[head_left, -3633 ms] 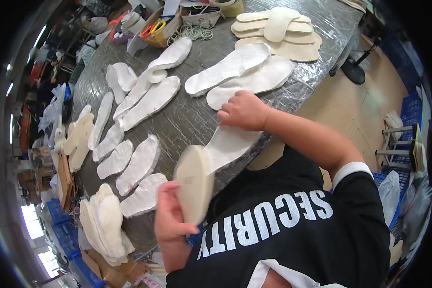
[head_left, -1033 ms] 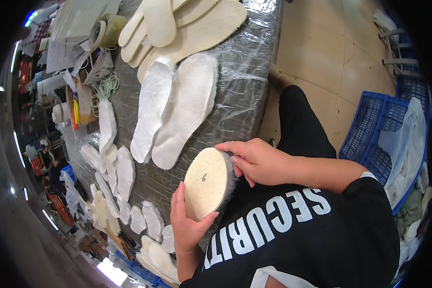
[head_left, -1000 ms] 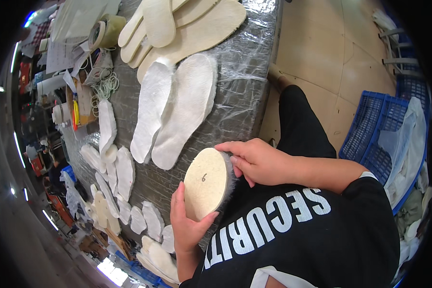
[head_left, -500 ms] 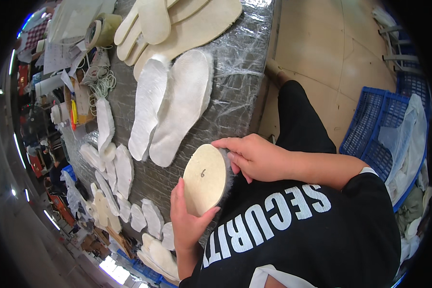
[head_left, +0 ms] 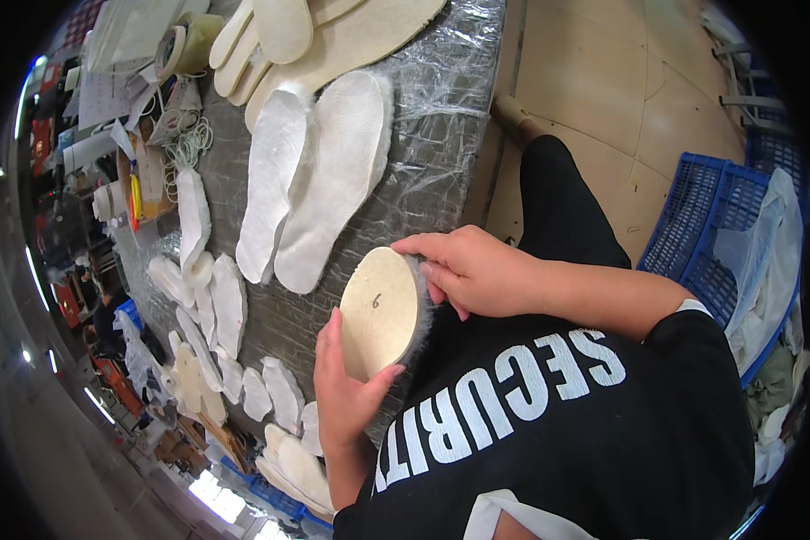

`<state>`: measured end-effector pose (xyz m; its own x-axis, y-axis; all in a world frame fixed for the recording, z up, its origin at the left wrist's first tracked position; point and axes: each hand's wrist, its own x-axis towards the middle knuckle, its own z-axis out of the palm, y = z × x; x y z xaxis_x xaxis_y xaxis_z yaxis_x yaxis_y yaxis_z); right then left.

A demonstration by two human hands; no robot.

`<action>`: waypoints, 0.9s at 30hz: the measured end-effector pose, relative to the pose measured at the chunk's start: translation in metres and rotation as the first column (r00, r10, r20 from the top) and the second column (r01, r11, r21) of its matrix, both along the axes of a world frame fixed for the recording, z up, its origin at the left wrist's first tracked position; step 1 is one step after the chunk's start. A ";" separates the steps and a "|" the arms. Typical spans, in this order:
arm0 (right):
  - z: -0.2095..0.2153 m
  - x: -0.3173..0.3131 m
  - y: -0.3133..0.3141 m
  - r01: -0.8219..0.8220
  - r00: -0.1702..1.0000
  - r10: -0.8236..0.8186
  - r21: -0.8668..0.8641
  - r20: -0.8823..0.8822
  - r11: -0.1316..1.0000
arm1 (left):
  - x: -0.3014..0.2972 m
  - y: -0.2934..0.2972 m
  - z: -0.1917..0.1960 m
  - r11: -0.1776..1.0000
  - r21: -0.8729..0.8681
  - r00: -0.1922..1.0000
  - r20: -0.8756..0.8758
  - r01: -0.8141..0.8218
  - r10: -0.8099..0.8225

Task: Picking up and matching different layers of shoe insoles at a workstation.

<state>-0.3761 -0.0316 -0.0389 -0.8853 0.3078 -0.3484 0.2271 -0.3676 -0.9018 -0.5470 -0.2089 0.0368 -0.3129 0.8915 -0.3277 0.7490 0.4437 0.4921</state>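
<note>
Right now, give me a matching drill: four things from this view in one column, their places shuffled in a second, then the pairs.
Things:
1. felt insole
2. pair of white fleece insoles
3. blue crate
4. tape roll

Places:
A. on the floor, to the person's right
B. far end of the table, upper left of view
C. held between left hand and right hand
D. flat on the plastic-covered tabletop, side by side

Pairs: 1-C, 2-D, 3-A, 4-B
</note>
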 end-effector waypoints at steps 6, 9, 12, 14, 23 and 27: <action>0.000 -0.001 -0.001 -0.004 1.000 0.004 0.029 -0.005 1.000 | 0.003 0.000 -0.001 1.000 -0.025 1.000 -0.025 0.001 -0.001; 0.000 -0.001 -0.002 -0.014 1.000 0.014 0.043 -0.004 0.999 | 0.004 -0.001 -0.003 1.000 -0.023 1.000 -0.022 -0.003 0.002; 0.000 -0.001 -0.004 0.006 1.000 -0.005 0.048 -0.013 0.999 | 0.004 -0.002 -0.004 1.000 -0.005 1.000 -0.005 -0.004 0.004; -0.001 0.000 -0.005 0.019 1.000 -0.018 0.050 -0.020 0.999 | 0.003 -0.003 -0.005 1.000 0.005 1.000 0.006 -0.002 0.002; -0.002 0.004 -0.014 0.128 0.988 -0.118 0.104 -0.097 0.986 | 0.003 -0.006 -0.005 0.999 0.001 0.998 0.059 -0.039 0.038; -0.001 0.014 -0.024 0.118 0.993 -0.119 0.087 0.017 0.989 | 0.000 -0.009 -0.010 0.999 0.030 0.994 0.105 -0.029 0.026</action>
<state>-0.3621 -0.0554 -0.0400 -0.8332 0.4398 -0.3352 0.2068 -0.3144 -0.9265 -0.5469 -0.2179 0.0271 -0.3028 0.8934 -0.3320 0.6805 0.4465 0.5809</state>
